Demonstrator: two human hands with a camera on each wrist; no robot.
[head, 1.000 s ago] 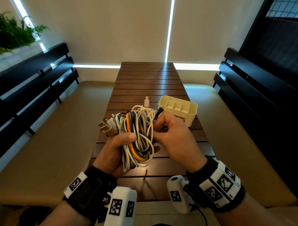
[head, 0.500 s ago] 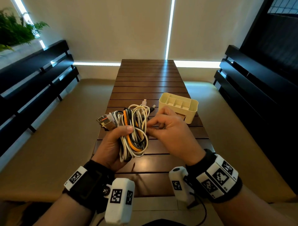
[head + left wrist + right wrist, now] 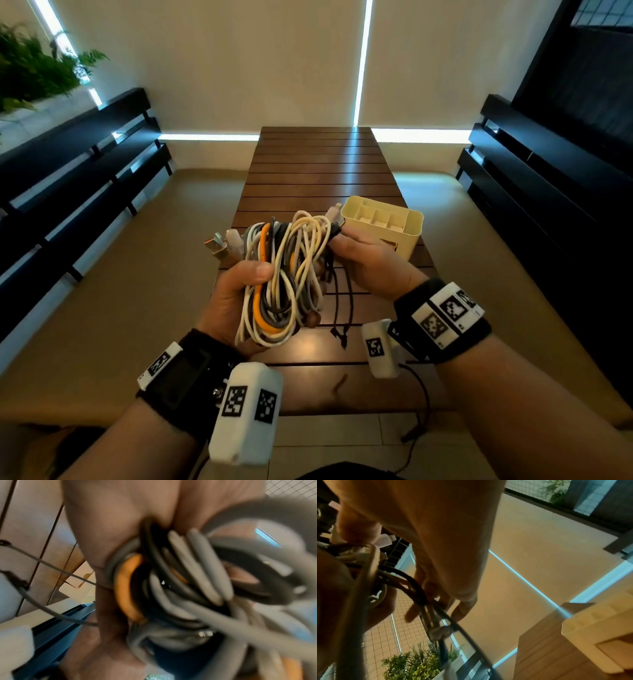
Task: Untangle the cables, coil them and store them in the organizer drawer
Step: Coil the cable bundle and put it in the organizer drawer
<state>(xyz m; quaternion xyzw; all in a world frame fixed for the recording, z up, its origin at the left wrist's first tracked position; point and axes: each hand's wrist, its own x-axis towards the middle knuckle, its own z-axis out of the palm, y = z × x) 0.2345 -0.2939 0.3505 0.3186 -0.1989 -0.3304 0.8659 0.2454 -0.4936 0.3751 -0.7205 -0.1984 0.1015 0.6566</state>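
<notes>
Above the near end of the slatted wooden table (image 3: 318,164), held clear of the boards: one tangled bundle of cables (image 3: 284,274), white, grey, black and orange strands looped together, with metal plugs sticking out at its upper left.

Item, table: long, dark brown, running away from the person between two dark benches.

Item, organizer (image 3: 383,222): cream plastic, with divided compartments, standing toward the table's right edge, just beyond the right hand.

Item, left hand (image 3: 233,298): fingers curled round the bundle from the left, thumb pressed over the front of the strands near the orange one (image 3: 126,592); the left wrist view confirms cables packed tight against palm and fingers.

Item, right hand (image 3: 373,260): at the bundle's upper right, fingers curled and pinching a black cable (image 3: 412,582) close to its plug; black strands hang down from this hand toward the table.

Change since half a second ago: the bundle sits higher and nearer the organizer, the right hand has shifted from the middle of the strands to the upper right, and dark loops now dangle free below it.
</notes>
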